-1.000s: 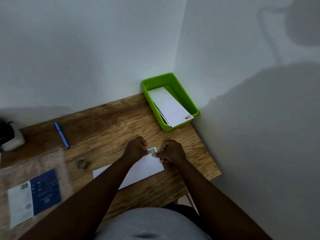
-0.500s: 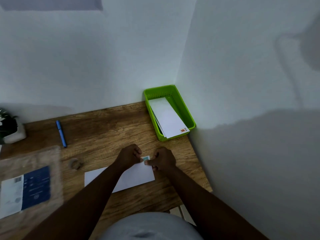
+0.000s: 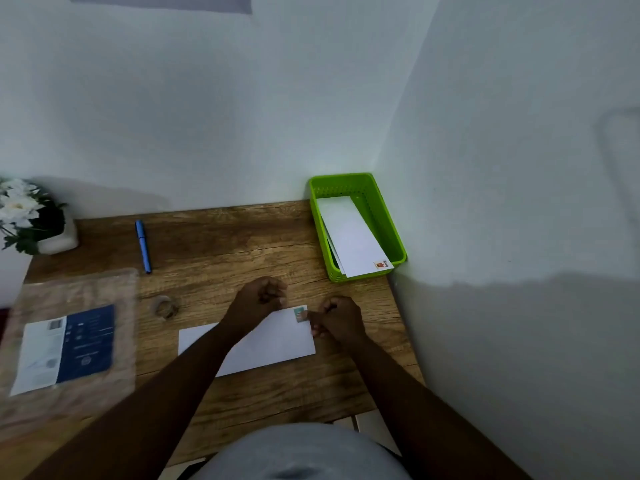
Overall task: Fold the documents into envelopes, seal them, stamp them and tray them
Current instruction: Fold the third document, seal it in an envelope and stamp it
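An envelope (image 3: 263, 344) is laid flat on the desk (image 3: 221, 251), with a stamp (image 3: 300, 313) set on its far right corner, between the left hand (image 3: 258, 299) and the right hand (image 3: 337, 320). A tray (image 3: 360, 188) holding stacked envelopes (image 3: 349, 233) is placed in the far right corner. A pen (image 3: 142, 244) is found further left, a flower pot (image 3: 57, 237) at the far left edge, and a plastic packet (image 3: 69, 341) in front of it.

We see two walls meeting behind the green tray (image 3: 389, 233), closing the bench (image 3: 221, 244) at its far and right sides. Open wood lies between the blue pen (image 3: 142, 245) and the tray. On the left, the flower pot (image 3: 57, 237) and plastic packet (image 3: 69, 341) block passage; the white envelope (image 3: 270, 344) and both forearms occupy the near centre.
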